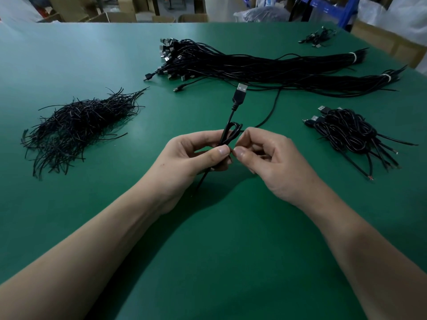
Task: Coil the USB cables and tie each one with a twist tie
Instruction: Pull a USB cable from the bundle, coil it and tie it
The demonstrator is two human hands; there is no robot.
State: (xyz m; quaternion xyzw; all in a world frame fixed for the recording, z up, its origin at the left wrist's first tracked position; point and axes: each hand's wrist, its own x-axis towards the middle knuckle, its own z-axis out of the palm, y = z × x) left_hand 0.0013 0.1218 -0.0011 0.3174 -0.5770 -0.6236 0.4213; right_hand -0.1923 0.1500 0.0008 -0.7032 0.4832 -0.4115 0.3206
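A wide green table (pixel 92 54) is seen from the head camera, and cardboard boxes (pixel 120 16) are stacked on the floor behind it.

Near the middle of the table, one black USB cable (pixel 231 127) is held up off the top by both hands. A small loop has been made in it, and its plug (pixel 240 93) is pointed up and away from the person.

The left hand (pixel 189 155) is turned on its side, and the loop is pinched between its thumb and curled fingers. The right hand (pixel 272 158) is brought in just beside it, thumb tip close to thumb tip, and the cable is nipped between its thumb and first finger. Both bare arms are stretched forward from the bottom corners.

A thin black strand is seen hanging under the left hand; what it is cannot be told. From the right hand, the cable is trailed away across the table.

To the left of the held cable, a loose heap of black twist ties (pixel 80 125) is laid. Behind the held cable, many long cables (pixel 254 65) are spread in bundles. To its right, a pile of coiled cables (pixel 346 132) is placed. Far behind it and to the right, a small heap (pixel 318 36) of more cables is seen.
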